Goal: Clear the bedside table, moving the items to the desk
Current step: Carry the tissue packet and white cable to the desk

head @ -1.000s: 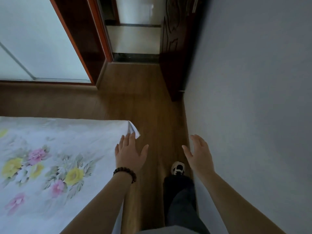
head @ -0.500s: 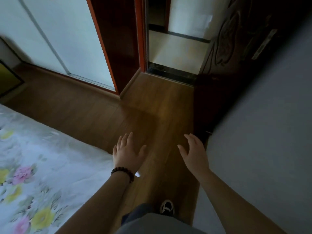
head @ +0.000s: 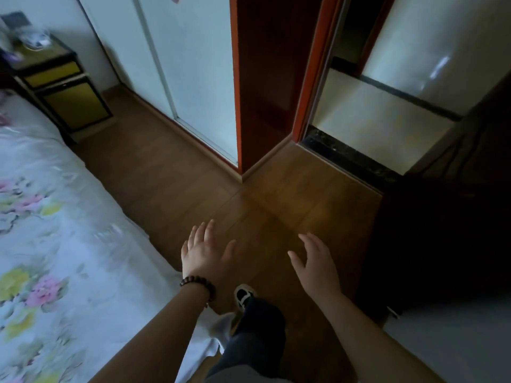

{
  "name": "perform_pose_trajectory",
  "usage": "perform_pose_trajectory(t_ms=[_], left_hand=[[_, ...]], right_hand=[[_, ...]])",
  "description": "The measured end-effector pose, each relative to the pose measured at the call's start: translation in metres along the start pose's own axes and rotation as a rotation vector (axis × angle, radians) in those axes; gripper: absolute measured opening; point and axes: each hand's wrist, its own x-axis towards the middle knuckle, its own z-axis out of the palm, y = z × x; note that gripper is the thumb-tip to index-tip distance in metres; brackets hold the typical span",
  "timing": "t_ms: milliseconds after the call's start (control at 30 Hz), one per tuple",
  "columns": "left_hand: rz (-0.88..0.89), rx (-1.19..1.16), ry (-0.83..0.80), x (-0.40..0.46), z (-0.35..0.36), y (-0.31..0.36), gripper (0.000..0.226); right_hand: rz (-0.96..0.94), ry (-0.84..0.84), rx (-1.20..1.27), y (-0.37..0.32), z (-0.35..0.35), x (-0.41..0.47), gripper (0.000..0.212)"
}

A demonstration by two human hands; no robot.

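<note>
The bedside table (head: 59,87), dark-framed with yellow drawer fronts, stands at the far upper left beside the bed. Small blurred items (head: 34,40) lie on its top, and I cannot tell what they are. My left hand (head: 206,251), with a bead bracelet at the wrist, hovers over the wooden floor with fingers spread and holds nothing. My right hand (head: 316,261) floats beside it, fingers relaxed and empty. Both hands are far from the bedside table. No desk is in view.
A bed with a floral sheet (head: 55,244) fills the left side. White sliding wardrobe doors (head: 179,64) line the far wall. An open doorway (head: 373,120) lies ahead right, with a dark door (head: 442,217) and a grey wall on the right. Wooden floor (head: 193,175) runs between bed and wardrobe.
The view has swung left and moved forward past the bed's corner, bringing the bedside table into sight. Both hands stay out in front, empty.
</note>
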Motion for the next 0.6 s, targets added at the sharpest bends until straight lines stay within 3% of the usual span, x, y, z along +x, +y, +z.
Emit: perform_pose_trajectory(t_ms=[300, 600], left_hand=[[-0.168, -0.11, 0.143, 0.183, -0.058, 0.013, 0.074], [-0.397, -0.155, 0.256, 0.309, -0.115, -0.038, 0.075]], right_hand=[[-0.2, -0.138, -0.028, -0.121, -0.001, 0.223, 0.053], [-0.507, -0.186, -0.008, -0.24, 0.051, 0.375, 0.05]])
